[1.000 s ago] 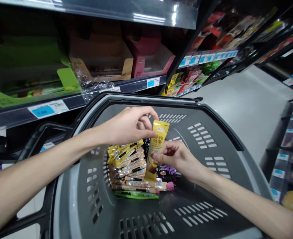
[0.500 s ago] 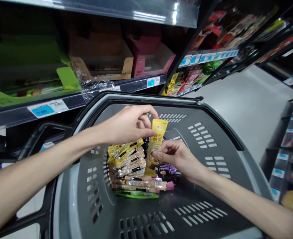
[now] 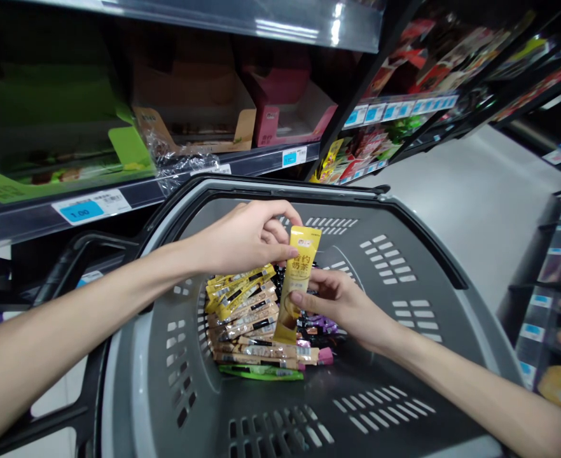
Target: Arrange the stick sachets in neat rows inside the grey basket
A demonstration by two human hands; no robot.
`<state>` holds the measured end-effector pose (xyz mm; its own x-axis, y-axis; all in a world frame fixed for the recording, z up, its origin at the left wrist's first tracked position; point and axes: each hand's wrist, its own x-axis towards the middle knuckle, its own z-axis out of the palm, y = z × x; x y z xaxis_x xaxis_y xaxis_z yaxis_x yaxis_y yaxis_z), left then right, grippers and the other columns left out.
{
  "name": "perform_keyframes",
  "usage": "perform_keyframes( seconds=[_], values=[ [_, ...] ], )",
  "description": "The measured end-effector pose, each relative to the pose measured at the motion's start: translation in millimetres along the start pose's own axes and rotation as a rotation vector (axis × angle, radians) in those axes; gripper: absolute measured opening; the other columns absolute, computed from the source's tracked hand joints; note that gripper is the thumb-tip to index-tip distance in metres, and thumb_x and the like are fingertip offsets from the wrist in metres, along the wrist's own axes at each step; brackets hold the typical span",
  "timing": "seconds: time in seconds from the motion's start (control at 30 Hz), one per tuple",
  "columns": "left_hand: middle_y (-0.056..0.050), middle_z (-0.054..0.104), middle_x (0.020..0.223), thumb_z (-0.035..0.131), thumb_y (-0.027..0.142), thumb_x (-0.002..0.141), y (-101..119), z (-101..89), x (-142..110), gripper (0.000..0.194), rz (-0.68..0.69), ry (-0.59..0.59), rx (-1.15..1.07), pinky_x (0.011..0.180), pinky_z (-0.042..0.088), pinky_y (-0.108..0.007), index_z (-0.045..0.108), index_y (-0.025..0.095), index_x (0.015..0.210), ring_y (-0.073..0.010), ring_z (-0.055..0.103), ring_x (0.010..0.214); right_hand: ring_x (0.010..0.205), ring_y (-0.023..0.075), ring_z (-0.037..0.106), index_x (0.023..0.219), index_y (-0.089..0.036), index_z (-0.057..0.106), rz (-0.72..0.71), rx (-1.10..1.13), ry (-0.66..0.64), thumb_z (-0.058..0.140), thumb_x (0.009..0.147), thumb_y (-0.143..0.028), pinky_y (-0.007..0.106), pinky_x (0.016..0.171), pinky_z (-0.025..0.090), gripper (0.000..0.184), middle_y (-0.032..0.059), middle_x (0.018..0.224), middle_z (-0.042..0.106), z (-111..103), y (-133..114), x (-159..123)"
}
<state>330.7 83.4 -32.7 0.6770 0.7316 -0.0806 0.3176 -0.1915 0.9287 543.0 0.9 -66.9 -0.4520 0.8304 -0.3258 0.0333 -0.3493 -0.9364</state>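
Observation:
Between both hands a yellow milk tea sachet (image 3: 300, 270) is held nearly upright, its printed front towards me. My left hand (image 3: 254, 235) pinches its upper left edge between thumb and fingers. Lower down, my right hand (image 3: 340, 302) grips the right side, thumb on the front and fingers behind. Under the hands, inside the grey basket (image 3: 156, 375), lies a pile of stick sachets: yellow ones (image 3: 240, 289), tan ones (image 3: 256, 318), a green one (image 3: 261, 373), and purple ones (image 3: 325, 324) partly hidden by my right hand.
Beyond the basket, a shelf holds a green box (image 3: 61, 140), a tan box (image 3: 199, 121) and a pink box (image 3: 285, 124), with crumpled clear plastic (image 3: 178, 162) at its edge. Price tags (image 3: 92, 208) line the front. Right of it runs an aisle floor (image 3: 462, 184).
The sachet has shifted and tilted very slightly between the fingers. Both hands keep their grip in about the same place; the basket and its pile look unchanged.

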Motion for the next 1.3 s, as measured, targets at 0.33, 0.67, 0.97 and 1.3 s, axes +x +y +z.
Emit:
perform_keyframes(
  seconds=[0.33,0.67,0.97,1.3],
  values=[
    [0.000,0.072,0.082,0.068,0.030,0.082,-2,0.2,0,0.034,0.019,0.035,0.014,0.065,0.053,-0.024,0.054,0.022,0.111,-0.0148,0.070,0.076,0.070,0.0134,0.068,0.094,-0.015,0.069,0.025,0.054,0.005,0.074,0.087,-0.034,0.026,0.068,0.054,0.020,0.0044,0.083,0.074,3,-1,1],
    [0.000,0.074,0.082,0.070,0.031,0.082,-1,0.9,0,0.036,0.014,0.021,0.046,0.065,0.051,-0.025,0.054,0.022,0.113,-0.0152,0.071,0.076,0.070,0.0149,0.071,0.084,-0.015,0.071,0.072,0.126,0.018,0.082,0.078,-0.037,0.028,0.072,0.055,0.026,0.0049,0.077,0.076,1,3,-1],
    [0.001,0.072,0.080,0.066,0.036,0.086,0,-0.9,1,0.032,0.043,0.022,0.109,0.062,0.048,-0.022,0.056,0.021,0.111,-0.0131,0.068,0.072,0.069,0.0142,0.069,0.086,-0.015,0.073,0.109,0.121,0.017,0.084,0.075,-0.038,0.027,0.072,0.053,0.028,0.0043,0.077,0.075,6,1,-5],
    [0.004,0.063,0.071,0.069,0.038,0.083,1,-2.6,1,0.036,0.058,-0.025,0.100,0.059,0.043,-0.020,0.060,0.019,0.112,-0.0092,0.056,0.063,0.063,0.0134,0.065,0.080,-0.013,0.072,0.152,0.093,-0.014,0.080,0.079,-0.038,0.026,0.066,0.050,0.026,0.0037,0.070,0.072,13,1,-9]
  ],
)
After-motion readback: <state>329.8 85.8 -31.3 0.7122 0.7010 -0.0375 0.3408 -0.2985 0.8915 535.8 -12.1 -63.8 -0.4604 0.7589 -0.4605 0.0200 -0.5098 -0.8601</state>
